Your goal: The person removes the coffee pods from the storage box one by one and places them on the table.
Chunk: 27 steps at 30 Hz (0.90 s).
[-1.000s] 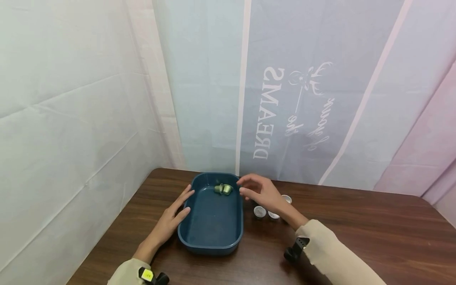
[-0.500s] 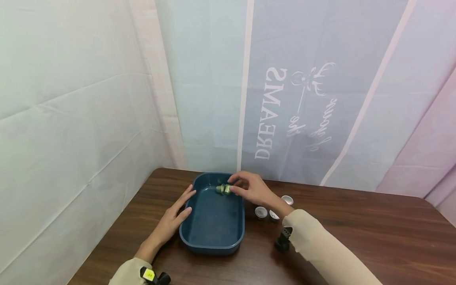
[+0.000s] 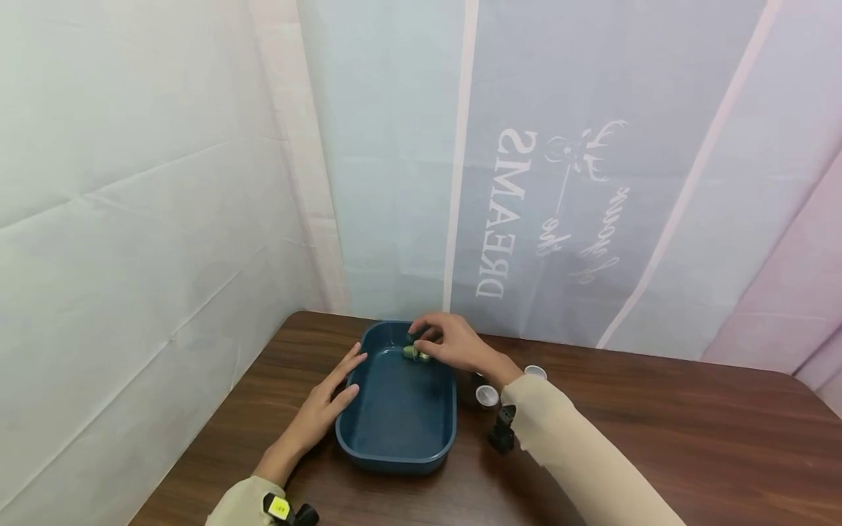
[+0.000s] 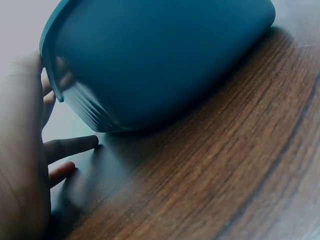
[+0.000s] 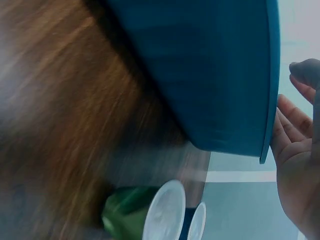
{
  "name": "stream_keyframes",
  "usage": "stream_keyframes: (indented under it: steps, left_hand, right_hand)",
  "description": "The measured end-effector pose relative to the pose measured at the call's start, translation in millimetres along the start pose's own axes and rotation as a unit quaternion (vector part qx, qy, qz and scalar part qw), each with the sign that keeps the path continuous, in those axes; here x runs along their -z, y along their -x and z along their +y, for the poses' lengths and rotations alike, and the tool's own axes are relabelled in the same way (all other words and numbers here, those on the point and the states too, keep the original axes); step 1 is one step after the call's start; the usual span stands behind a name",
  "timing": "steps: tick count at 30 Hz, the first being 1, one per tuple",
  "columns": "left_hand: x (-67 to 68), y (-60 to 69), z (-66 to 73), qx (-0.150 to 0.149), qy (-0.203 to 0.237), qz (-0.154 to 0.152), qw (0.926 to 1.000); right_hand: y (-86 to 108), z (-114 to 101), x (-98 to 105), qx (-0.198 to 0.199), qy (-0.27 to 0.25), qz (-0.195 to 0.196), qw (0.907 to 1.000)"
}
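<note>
In the head view my left hand point(image 3: 319, 409) rests against the left side of a deep blue plastic tray point(image 3: 396, 460), fingers spread at its rim. My right hand point(image 3: 454, 342) reaches over the tray's back right corner, thumb and fingers curled close together. A dark spot shows between those fingertips; whether it is a held thing or the tray wall cannot be told. Just below lie two small green coffee capsules point(image 3: 411, 352) inside the tray, one partly covered by the thumb. The right wrist view shows the right hand point(image 5: 297, 150) beyond the rim, its fingertips partly hidden.
On the brown wooden table point(image 3: 658, 431), right of the tray, stand several coffee capsules with white lids, including one capsule point(image 3: 487, 396) near the right wrist. A green capsule point(image 5: 130, 210) is close in the right wrist view. A printed curtain point(image 3: 559, 219) hangs behind.
My right hand has moved left from beside the tray's right rim to over the two green capsules, now partly covering one. The left hand stays at the left rim.
</note>
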<state>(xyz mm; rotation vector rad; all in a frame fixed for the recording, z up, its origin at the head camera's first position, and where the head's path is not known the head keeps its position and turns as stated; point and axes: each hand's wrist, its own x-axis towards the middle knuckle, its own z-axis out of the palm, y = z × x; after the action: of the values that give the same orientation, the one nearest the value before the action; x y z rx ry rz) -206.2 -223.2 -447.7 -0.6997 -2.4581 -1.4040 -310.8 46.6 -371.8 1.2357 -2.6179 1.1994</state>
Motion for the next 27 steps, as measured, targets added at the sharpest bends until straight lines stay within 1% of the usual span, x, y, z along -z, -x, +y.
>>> stream_keyframes:
  steps: [5, 10, 15, 22, 27]
  left_hand:
    - [0.3, 0.7, 0.3, 0.003, 0.006, 0.002, 1.0000]
    - [0.2, 0.0, 0.7, 0.004, 0.008, -0.003, 1.0000]
    - [0.0, -0.2, 1.3, 0.006, 0.010, -0.002, 0.9999]
    - [-0.4, -0.3, 2.3, 0.005, 0.009, -0.001, 0.9999]
    - [-0.1, -0.1, 1.4, 0.005, 0.009, 0.000, 0.9999]
  right_hand:
    - [-10.8, 3, -5, 0.008, 0.012, -0.020, 0.9997]
    - [-17.6, 6, -8, 0.020, 0.027, -0.020, 0.9992]
    - [-19.3, 9, -7, 0.016, 0.024, -0.025, 0.9993]
    - [-20.6, 14, -6, 0.013, 0.038, -0.024, 0.9989]
    - [-21.1, 13, -6, 0.008, 0.039, -0.041, 0.9984]
